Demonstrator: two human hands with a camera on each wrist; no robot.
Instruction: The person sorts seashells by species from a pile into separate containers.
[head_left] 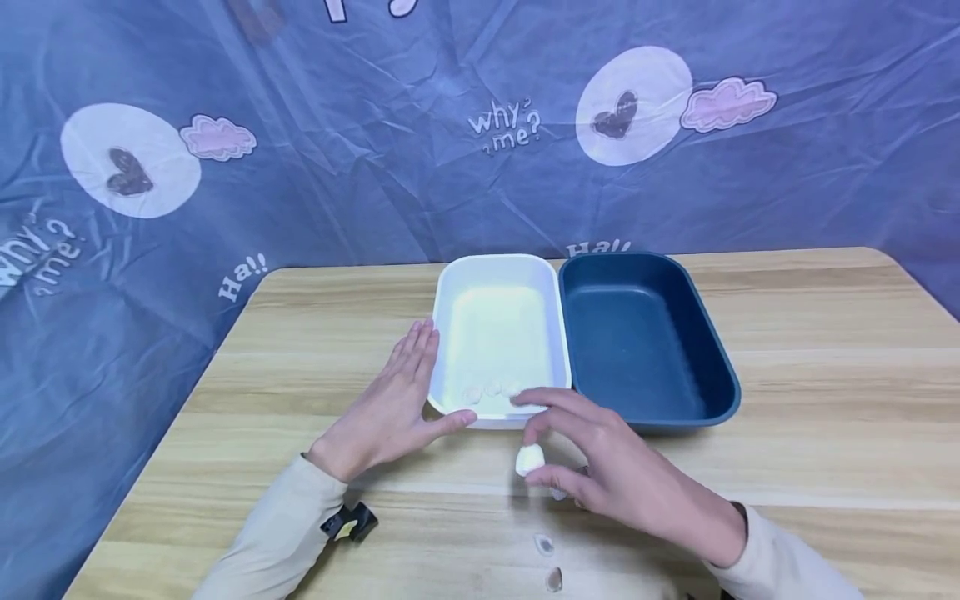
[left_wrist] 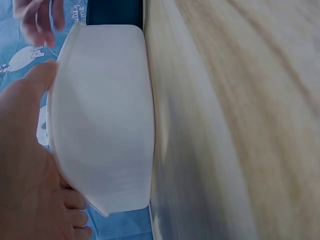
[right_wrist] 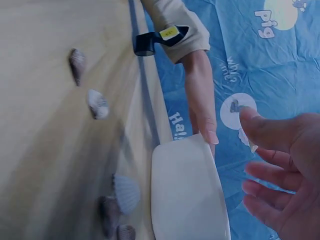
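Observation:
My right hand (head_left: 607,458) pinches a small white seashell (head_left: 529,460) between thumb and forefinger, just in front of the white bin (head_left: 498,423). In the right wrist view the thumb mostly hides that shell. Straight fingers of my left hand (head_left: 393,412) lie along the bin's left side, the thumb on its front rim. A few pale shells (head_left: 472,394) rest on the bin floor near the front. On the table, a grey-white shell (right_wrist: 98,104) and a brown pointed shell (right_wrist: 77,65) lie apart from a ribbed shell (right_wrist: 126,192) and dark shells beside it.
A dark blue bin (head_left: 637,350) stands against the white bin's right side. Both sit toward the far edge of the wooden table (head_left: 315,358). Behind it hangs a blue printed cloth (head_left: 375,150). A black wrist strap (head_left: 349,523) is on the left sleeve.

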